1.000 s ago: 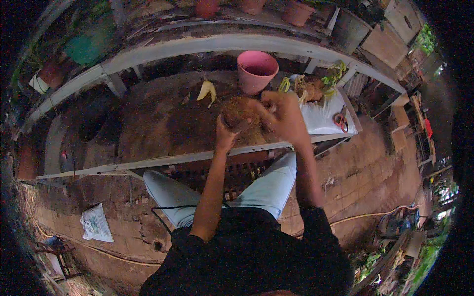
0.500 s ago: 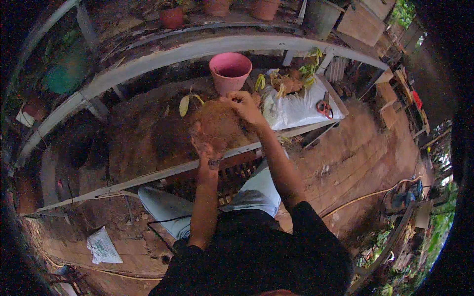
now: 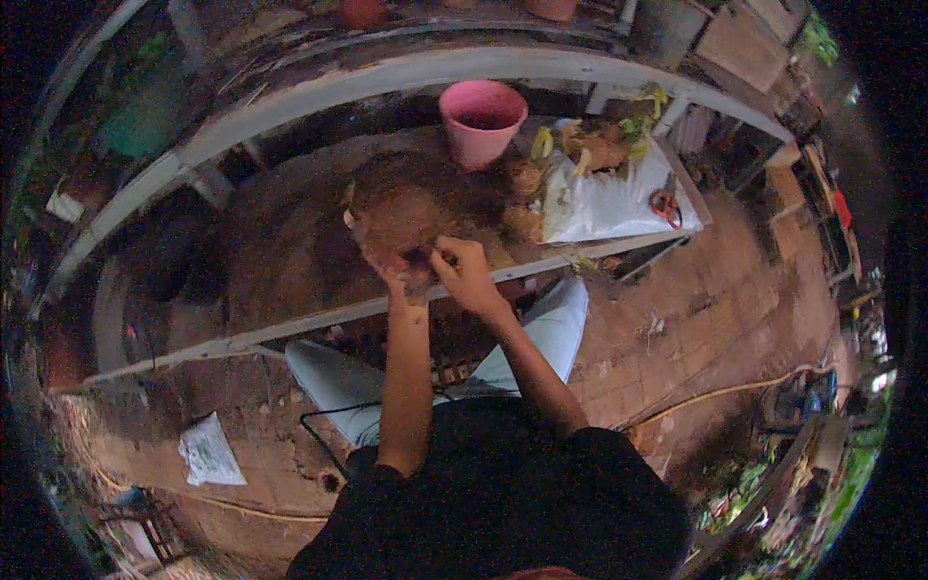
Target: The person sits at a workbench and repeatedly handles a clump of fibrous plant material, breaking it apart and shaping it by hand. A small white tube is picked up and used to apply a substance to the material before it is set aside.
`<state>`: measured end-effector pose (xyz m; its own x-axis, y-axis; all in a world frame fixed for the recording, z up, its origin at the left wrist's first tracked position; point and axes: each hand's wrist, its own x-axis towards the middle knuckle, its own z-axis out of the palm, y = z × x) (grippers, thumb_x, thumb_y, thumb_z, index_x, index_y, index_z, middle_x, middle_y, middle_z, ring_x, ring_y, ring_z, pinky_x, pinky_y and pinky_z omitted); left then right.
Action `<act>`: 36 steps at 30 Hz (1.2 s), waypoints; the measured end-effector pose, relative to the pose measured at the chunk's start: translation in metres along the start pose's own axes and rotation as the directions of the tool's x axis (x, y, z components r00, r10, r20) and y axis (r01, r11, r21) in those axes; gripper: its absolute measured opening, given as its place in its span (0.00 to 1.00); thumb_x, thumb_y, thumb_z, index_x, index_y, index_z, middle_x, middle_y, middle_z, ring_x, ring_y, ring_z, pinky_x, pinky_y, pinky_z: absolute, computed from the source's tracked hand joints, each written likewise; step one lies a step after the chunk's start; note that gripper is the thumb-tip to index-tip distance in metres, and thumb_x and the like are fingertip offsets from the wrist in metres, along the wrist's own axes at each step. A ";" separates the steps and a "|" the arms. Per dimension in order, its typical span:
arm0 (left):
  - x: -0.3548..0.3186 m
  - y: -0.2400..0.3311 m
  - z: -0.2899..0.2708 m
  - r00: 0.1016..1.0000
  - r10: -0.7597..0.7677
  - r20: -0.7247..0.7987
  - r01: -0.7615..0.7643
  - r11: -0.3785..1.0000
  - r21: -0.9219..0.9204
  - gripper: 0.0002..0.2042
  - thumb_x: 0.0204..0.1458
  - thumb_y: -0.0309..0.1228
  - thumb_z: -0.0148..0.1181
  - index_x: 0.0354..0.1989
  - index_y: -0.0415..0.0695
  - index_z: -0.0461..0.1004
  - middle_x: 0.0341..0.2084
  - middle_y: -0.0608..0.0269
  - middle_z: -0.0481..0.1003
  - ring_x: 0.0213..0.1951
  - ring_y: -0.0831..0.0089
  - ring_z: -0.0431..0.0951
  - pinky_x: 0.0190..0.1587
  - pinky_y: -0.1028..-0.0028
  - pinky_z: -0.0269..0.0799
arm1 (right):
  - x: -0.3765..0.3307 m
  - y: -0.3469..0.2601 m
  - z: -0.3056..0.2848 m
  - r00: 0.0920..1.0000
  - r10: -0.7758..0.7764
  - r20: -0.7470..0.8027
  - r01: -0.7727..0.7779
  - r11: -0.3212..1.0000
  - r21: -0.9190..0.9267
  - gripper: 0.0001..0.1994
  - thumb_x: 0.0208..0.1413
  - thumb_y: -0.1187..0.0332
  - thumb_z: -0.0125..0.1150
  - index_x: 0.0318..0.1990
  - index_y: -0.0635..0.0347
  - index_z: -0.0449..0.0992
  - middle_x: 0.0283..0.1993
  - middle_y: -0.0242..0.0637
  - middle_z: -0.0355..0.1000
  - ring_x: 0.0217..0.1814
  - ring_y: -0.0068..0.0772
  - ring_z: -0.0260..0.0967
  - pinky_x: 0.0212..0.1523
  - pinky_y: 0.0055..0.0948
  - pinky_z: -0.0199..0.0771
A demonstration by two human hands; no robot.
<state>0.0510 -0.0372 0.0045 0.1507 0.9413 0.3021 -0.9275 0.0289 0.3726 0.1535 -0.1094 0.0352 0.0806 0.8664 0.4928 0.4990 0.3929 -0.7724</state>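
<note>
Along the long workbench (image 3: 271, 242), I am seeing a dull brown, dirty top, with a pale front rail (image 3: 242, 340) that is slanting across the view. Behind it, a pale back rail (image 3: 416, 64) is curving in the wide lens, and reddish pots (image 3: 553, 8) are standing on a shelf above. On the brown floor (image 3: 696, 319), a yellowish hose (image 3: 725, 392) is running at the right, and a crumpled white bag (image 3: 213, 454) is lying at the left.

Over the front part of the bench, the brown fibrous clump (image 3: 394, 208) is resting in the left hand (image 3: 391, 271), which is cupping it from the near side; most of these fingers are hiding behind the clump. The right hand (image 3: 461, 263) is staying close at its near right edge, with fingers curling toward the thumb; I am not able to tell whether they are pinching anything.

The clump is looking rough and roundish, but its outline is blurring. Just beyond it, a smooth pink pot (image 3: 477, 145) is standing upright, wide at the mouth and narrowing downward. To the right, a shiny white plastic sack (image 3: 609, 205) is lying flat, bearing red-handled scissors (image 3: 665, 207), brown husk-like pieces (image 3: 594, 152) and yellow-green leaves (image 3: 638, 126).
</note>
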 end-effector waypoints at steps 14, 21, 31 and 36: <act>-0.010 -0.015 0.039 0.919 0.113 -0.378 0.117 0.837 0.535 0.46 0.40 0.28 0.71 0.66 0.43 0.44 0.58 0.53 0.61 0.59 0.62 0.63 0.57 0.63 0.68 | -0.009 -0.079 -0.057 0.964 0.122 0.238 0.044 0.805 -0.591 0.07 0.46 0.67 0.61 0.32 0.57 0.74 0.29 0.45 0.72 0.33 0.52 0.71 0.31 0.45 0.69; -0.005 0.011 0.034 0.961 -0.067 -0.267 0.225 0.750 0.623 0.49 0.36 0.29 0.75 0.65 0.41 0.47 0.58 0.53 0.60 0.56 0.62 0.66 0.56 0.63 0.68 | 0.014 -0.112 -0.105 0.968 -0.126 0.216 0.207 0.889 -0.408 0.09 0.39 0.69 0.65 0.30 0.57 0.75 0.28 0.43 0.72 0.31 0.51 0.71 0.32 0.45 0.69; -0.024 0.002 0.033 0.970 -0.242 0.002 0.186 0.752 0.632 0.41 0.43 0.33 0.68 0.63 0.42 0.49 0.52 0.52 0.67 0.52 0.61 0.71 0.50 0.62 0.72 | 0.089 -0.109 -0.131 0.993 -0.104 -0.060 0.088 0.969 -0.230 0.17 0.53 0.64 0.65 0.17 0.59 0.67 0.13 0.29 0.61 0.14 0.16 0.55 0.15 0.25 0.53; -0.039 -0.008 0.008 0.877 -0.351 -0.329 0.466 0.787 0.404 0.33 0.46 0.43 0.62 0.60 0.44 0.58 0.50 0.53 0.69 0.49 0.59 0.73 0.48 0.60 0.73 | 0.112 -0.080 -0.126 0.964 0.182 0.193 -0.223 0.949 0.221 0.13 0.53 0.61 0.64 0.22 0.55 0.70 0.14 0.24 0.61 0.13 0.15 0.55 0.12 0.22 0.51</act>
<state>0.0549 -0.0773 -0.0030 0.3450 0.9259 -0.1540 -0.5220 0.3256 0.7883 0.2315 -0.0831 0.2031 0.0022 0.9663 0.2576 0.2651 0.2478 -0.9318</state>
